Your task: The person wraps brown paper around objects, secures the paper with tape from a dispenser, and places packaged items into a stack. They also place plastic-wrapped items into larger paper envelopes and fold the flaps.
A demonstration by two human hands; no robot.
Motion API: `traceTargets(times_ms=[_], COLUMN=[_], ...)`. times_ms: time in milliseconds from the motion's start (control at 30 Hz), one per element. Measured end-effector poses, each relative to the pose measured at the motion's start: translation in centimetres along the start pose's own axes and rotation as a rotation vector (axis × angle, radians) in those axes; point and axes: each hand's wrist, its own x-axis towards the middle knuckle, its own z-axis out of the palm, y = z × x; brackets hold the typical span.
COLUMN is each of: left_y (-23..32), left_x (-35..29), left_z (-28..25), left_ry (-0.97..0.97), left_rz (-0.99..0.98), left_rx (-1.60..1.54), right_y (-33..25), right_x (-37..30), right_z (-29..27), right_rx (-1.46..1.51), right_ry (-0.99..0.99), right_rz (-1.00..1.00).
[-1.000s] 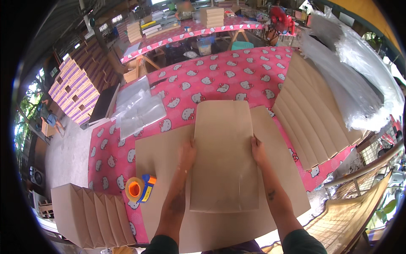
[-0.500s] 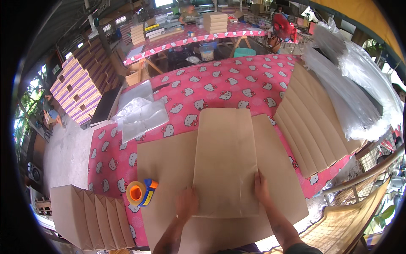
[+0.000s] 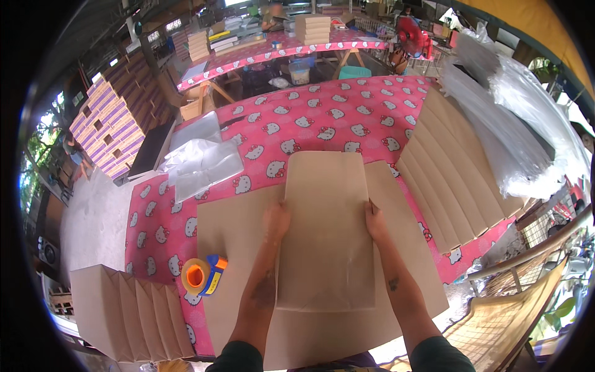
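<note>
A long brown paper package [image 3: 325, 248] with smooth faces lies lengthwise in front of me on a larger flat brown sheet [image 3: 238, 214]. My left hand [image 3: 277, 220] is closed at its left edge, and my right hand [image 3: 374, 221] pinches the right edge at about the same height. The fingertips are partly hidden against the package sides. To the left, on the sheet's border, sits a tape dispenser [image 3: 212, 276] in blue, yellow and orange, with a roll of tape [image 3: 195, 276] on it.
Brown packages stand in a row at the right [image 3: 455, 173] and at the near left [image 3: 130, 313]. Clear plastic sheets [image 3: 207, 164] lie on the pink patterned tablecloth [image 3: 304, 121]. Plastic-wrapped bundles [image 3: 527, 118] lean at far right. Stacked cartons [image 3: 108, 127] stand beyond the left side.
Both hands have slid away from me along the package's sides, from its near part to about mid-length. More of my forearms shows. The view has shifted slightly.
</note>
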Motion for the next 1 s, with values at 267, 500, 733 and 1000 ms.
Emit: traceTargets(times_ms=[267,500,733,1000], left_y=[-1.4,-1.4,1.9,1.6], left_x=[-21.2,-23.5,-10.9,2.9], left_z=[-6.8,-9.7,-5.2,1.5], left_ry=[-0.190,-0.230,-0.208,0.031], left_rz=[-0.080,0.060,0.029,0.153], left_rx=[0.232,0.206,0.204,0.243], right_y=[-2.0,-2.5,1.5,3.1], right_x=[-18.5,-20.6,-5.1,5.6], right_z=[-4.8,-5.3,-1.4,1.5], right_rx=[0.008,0.052,-0.018,-0.209], right_ry=[-0.066,-0.093,0.086,0.142], right_rz=[0.056,0.093,-0.037,-0.018])
